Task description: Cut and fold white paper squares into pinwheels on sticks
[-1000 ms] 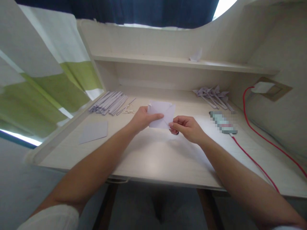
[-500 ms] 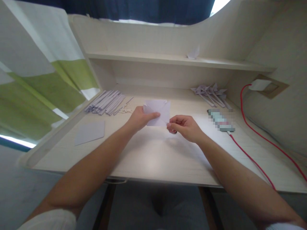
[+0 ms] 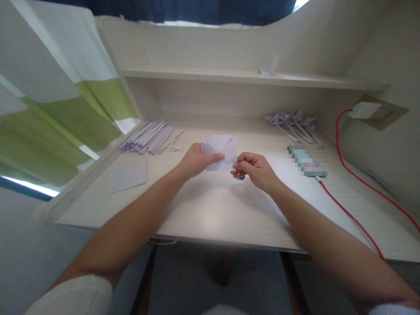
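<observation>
1. Head camera: a person seated at a pale wooden desk (image 3: 210, 210) holds a partly cut square of white paper (image 3: 220, 151) just above the desktop, near its middle.
2. The left hand (image 3: 196, 160) pinches the sheet's left edge, thumb on top and fingers closed beneath.
3. The right hand (image 3: 254, 168) is curled shut at the sheet's lower right corner around a small dark tool (image 3: 240, 176), probably scissors, too hidden to name with certainty.
4. Compared with a second ago, the right hand has moved closer to the paper and the sheet now shows slits running in from its corners, suggesting the cutting is well along.
5. Paper strips (image 3: 149, 138) lie at far left, a loose sheet (image 3: 127, 176) nearer, finished paper pinwheels (image 3: 293, 124) at far right, beside a phone (image 3: 306, 161) on a red cable (image 3: 348, 214).
</observation>
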Motion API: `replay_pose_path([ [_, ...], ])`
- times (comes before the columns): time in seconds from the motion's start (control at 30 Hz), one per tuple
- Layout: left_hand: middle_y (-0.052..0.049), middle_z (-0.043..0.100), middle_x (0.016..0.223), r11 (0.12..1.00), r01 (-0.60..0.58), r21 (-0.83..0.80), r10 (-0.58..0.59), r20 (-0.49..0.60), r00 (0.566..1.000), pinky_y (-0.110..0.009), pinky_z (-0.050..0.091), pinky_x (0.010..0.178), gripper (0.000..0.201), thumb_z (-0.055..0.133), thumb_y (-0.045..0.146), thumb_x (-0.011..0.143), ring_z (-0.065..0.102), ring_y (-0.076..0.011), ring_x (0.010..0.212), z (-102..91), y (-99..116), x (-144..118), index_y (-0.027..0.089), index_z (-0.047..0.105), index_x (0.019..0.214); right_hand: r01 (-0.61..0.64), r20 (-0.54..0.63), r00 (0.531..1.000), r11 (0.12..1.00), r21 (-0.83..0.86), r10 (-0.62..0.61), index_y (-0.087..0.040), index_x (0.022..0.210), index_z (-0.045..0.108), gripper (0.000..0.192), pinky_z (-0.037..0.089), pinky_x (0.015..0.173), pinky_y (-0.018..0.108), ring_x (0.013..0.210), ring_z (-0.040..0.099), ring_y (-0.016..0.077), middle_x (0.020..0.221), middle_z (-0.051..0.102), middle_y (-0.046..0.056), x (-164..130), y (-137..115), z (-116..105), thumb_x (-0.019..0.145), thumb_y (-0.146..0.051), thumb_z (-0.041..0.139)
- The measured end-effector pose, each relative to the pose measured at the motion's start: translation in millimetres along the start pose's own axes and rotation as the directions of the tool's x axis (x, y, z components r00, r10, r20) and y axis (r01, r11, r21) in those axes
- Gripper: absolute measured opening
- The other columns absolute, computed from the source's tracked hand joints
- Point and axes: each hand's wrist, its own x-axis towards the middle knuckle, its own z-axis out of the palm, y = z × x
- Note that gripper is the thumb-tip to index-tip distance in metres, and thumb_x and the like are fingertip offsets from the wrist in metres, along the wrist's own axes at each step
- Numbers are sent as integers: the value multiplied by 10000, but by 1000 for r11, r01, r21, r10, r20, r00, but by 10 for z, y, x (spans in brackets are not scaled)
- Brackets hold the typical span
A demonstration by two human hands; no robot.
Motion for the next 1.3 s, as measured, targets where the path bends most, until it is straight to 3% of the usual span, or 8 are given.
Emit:
replay_pose_path([
  [0.53, -52, 745, 760, 991, 26, -132, -18, 58, 998, -245, 460, 559, 357, 895, 396, 635, 637, -149, 618, -3, 37, -29, 119, 770, 823, -11, 141, 990, 998, -65, 20, -184, 760, 670, 340, 540, 671, 314, 674, 696, 180, 756, 770, 64, -14, -45, -71, 865, -488, 779],
  [0.67, -53, 765, 790, 995, 3, -104, -10, -68, 998, -251, 487, 590, 353, 892, 389, 629, 670, -166, 664, -6, -28, 18, 121, 778, 828, 40, 31, 999, 971, -237, -34, -188, 929, 657, 314, 538, 693, 310, 754, 700, 188, 867, 769, 77, 31, -38, -139, 953, -500, 641],
  [0.77, -58, 777, 790, 996, -33, -86, 14, -211, 977, -256, 498, 579, 317, 879, 382, 649, 685, -180, 670, -40, 16, 54, 127, 782, 809, 9, -85, 994, 816, -578, -72, -195, 1049, 669, 290, 528, 757, 319, 875, 696, 207, 1016, 769, 92, 65, -64, -241, 993, -441, 527],
  [0.9, -80, 805, 840, 987, -97, -125, 68, -217, 974, -272, 536, 599, 321, 884, 355, 657, 723, -210, 707, -87, 317, 76, 129, 807, 871, -94, -60, 995, 607, -789, 76, -189, 830, 763, 141, 484, 731, 350, 844, 689, 274, 912, 775, 119, 116, -91, -278, 814, -329, 754],
  [1.03, -92, 820, 926, 961, -245, -128, 228, -132, 965, -289, 572, 669, 381, 921, 365, 654, 755, -249, 810, -90, 763, 133, 139, 827, 946, -156, -42, 964, 428, -890, 264, -171, 910, 782, 140, 517, 745, 364, 874, 717, 290, 967, 781, 148, 221, -162, -159, 814, -269, 813],
  [1.17, -99, 818, 1048, 898, -338, -283, 352, -2, 936, -311, 606, 774, 441, 930, 335, 666, 768, -258, 902, -55, 1125, 213, 159, 819, 1055, -190, -35, 895, 308, -932, 446, -159, 1114, 718, 242, 605, 829, 380, 923, 721, 202, 1089, 743, 79, 352, -285, -116, 993, -368, 713],
  [1.23, -106, 816, 1070, 885, -362, -292, 382, 13, 924, -319, 614, 775, 430, 922, 351, 682, 771, -266, 917, -41, 1226, 222, 168, 819, 1057, -199, -36, 870, 283, -938, 492, -150, 1066, 722, 234, 618, 801, 364, 876, 729, 183, 1029, 750, 59, 374, -329, -135, 997, -374, 712],
  [1.3, -109, 822, 1007, 903, -364, -228, 377, 14, 926, -314, 612, 718, 402, 924, 386, 676, 773, -266, 867, -48, 1268, 214, 168, 828, 1001, -203, -42, 874, 283, -937, 484, -130, 901, 740, 227, 612, 741, 356, 806, 740, 206, 893, 769, 72, 357, -342, -155, 851, -323, 848],
])
